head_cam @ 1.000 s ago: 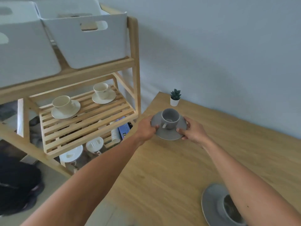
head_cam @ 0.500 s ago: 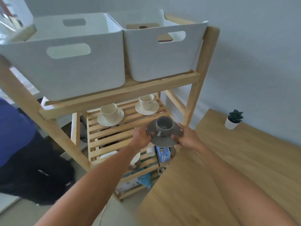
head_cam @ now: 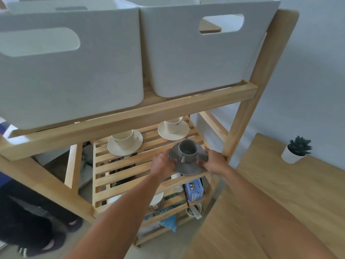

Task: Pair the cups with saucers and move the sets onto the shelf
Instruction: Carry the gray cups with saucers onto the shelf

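Note:
A grey cup [head_cam: 188, 150] stands on a grey saucer [head_cam: 188, 168], held over the front right part of the slatted wooden shelf [head_cam: 123, 165]. My left hand [head_cam: 162, 163] grips the saucer's left rim and my right hand [head_cam: 212, 162] grips its right rim. Further back on the same shelf sit two cream sets: a cup [head_cam: 124, 138] on a saucer [head_cam: 130, 149] at the left, and a cup [head_cam: 173, 123] on a saucer [head_cam: 182, 134] at the right.
Two white bins [head_cam: 71, 71] [head_cam: 196, 53] fill the tier above, its front rail [head_cam: 130, 118] low over the shelf. A post [head_cam: 248, 101] stands right of my hands. Right of it lies the wooden table [head_cam: 270, 202] with a small potted plant [head_cam: 296, 149]. Lower tiers hold a blue box [head_cam: 194, 189] and crockery.
Both hands have carried the grey cup and saucer from the table leftward to the shelf's middle tier. The view has swung left and closer to the shelf.

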The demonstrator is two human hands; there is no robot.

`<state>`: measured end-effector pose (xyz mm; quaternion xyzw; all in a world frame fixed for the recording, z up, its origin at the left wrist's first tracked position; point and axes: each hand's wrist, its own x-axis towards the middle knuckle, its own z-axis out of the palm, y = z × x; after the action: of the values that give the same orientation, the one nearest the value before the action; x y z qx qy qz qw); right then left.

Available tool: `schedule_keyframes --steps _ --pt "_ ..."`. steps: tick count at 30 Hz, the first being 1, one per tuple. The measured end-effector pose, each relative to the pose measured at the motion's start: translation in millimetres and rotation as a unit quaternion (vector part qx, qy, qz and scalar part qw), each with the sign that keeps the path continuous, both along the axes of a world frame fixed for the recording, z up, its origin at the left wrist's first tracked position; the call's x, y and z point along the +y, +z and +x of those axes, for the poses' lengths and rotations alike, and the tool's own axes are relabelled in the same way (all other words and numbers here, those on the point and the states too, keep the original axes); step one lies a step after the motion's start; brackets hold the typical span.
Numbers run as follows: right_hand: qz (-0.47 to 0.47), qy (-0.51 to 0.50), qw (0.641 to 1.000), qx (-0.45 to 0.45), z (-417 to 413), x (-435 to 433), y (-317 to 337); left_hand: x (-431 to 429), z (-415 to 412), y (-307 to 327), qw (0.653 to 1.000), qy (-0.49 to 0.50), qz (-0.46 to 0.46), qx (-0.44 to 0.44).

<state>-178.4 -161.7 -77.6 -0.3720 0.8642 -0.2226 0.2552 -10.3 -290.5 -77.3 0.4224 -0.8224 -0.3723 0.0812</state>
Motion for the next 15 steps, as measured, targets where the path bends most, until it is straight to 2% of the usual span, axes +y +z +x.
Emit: schedule_keyframes --steps 9,15 --pt "-0.044 -0.059 0.997 0.019 2.9 -4.3 -3.5 -5.3 -9.8 -3.0 0.997 -0.001 -0.062 -0.054" --pt "-0.077 -0.074 0.994 -0.004 9.7 2.8 2.8 -2.6 -7.7 -7.8 0.999 0.031 -0.027 -0.030"
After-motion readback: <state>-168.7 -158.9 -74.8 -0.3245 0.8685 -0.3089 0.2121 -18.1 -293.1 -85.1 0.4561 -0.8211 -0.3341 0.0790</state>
